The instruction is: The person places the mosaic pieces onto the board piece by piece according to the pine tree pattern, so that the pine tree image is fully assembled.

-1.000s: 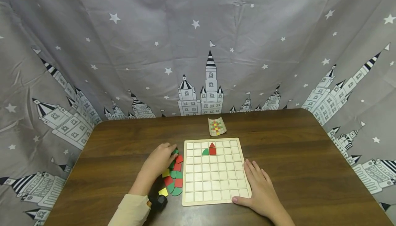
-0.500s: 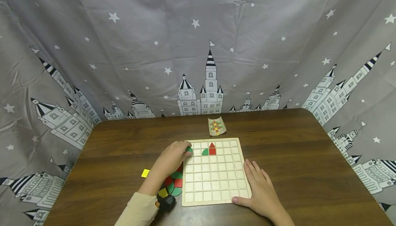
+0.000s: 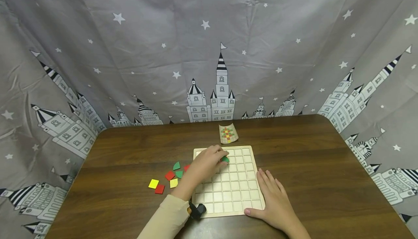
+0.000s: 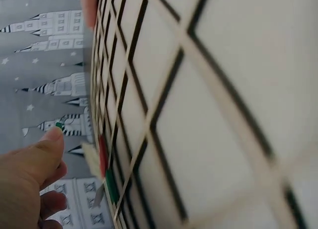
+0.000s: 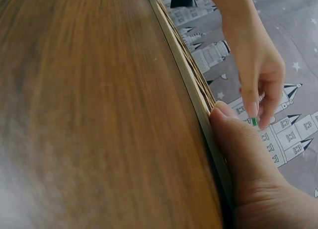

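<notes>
A wooden grid board (image 3: pixel 235 195) lies on the table. My left hand (image 3: pixel 207 163) is over its upper part, pinching a green quarter-circle tile (image 3: pixel 225 158) between thumb and fingertips. In the left wrist view that tile (image 4: pixel 59 125) is held off the board, and a red tile (image 4: pixel 103 157) and a green tile (image 4: pixel 111 186) sit in the grid. From the head view the left hand hides these. My right hand (image 3: pixel 275 204) rests along the board's right edge with fingers extended; its thumb (image 5: pixel 238 134) touches the rim near the front corner.
Left of the board lie loose tiles: yellow squares (image 3: pixel 154 183), red squares (image 3: pixel 159 189) and green rounded pieces (image 3: pixel 176 166). The left forearm covers part of this area. A small curled pattern card (image 3: pixel 228 133) lies beyond the board, before the grey curtain (image 3: pixel 147 32).
My left hand has picked up the green tile from the loose pieces and carried it right, over the board. Some loose tiles have shifted left. The right hand stays in place.
</notes>
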Motion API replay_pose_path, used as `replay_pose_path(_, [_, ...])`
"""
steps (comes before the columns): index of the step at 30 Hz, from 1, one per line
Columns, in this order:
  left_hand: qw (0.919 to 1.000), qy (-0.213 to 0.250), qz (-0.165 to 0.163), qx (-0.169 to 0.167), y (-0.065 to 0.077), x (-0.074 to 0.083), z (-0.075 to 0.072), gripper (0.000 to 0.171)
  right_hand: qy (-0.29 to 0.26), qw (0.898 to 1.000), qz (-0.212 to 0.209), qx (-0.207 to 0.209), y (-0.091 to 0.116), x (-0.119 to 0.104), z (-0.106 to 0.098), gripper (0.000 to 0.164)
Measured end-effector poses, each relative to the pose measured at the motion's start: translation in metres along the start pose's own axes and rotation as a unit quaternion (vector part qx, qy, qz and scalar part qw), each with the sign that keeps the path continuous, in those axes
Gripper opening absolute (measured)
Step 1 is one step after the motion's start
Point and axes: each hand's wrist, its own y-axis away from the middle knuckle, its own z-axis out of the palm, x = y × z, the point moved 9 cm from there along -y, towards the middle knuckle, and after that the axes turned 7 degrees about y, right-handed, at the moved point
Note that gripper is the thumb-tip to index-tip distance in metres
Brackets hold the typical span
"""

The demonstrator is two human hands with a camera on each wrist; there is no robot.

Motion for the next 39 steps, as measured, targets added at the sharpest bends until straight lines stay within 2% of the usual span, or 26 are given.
replay_pose_path(3, [0.9999,0.003,-0.012,-0.007,-0.008,0.001,0.009,0.035,0.000,1.000,0.000,0.000,0.000,0.000,0.000,0.124])
replay_pose_path(6, [0.9997,-0.001,-0.021,-0.010,-0.013,0.000,0.018,0.029,-0.004,1.000,0.000,-0.003,0.000,0.000,0.001,0.124])
replay_pose_path(14, [0.9994,-0.009,-0.024,-0.022,-0.019,-0.002,0.033,0.020,0.001,1.000,0.001,-0.002,0.000,0.000,0.001,0.124])
replay_pose_path(27, [0.9984,-0.002,-0.050,-0.027,-0.020,-0.004,0.034,0.021,0.005,1.000,0.002,-0.003,0.000,0.000,0.000,0.124])
replay_pose_path(39, [0.9977,-0.045,-0.032,-0.040,-0.021,0.003,0.036,0.023,0.004,1.000,0.000,0.000,0.000,0.000,0.000,0.123])
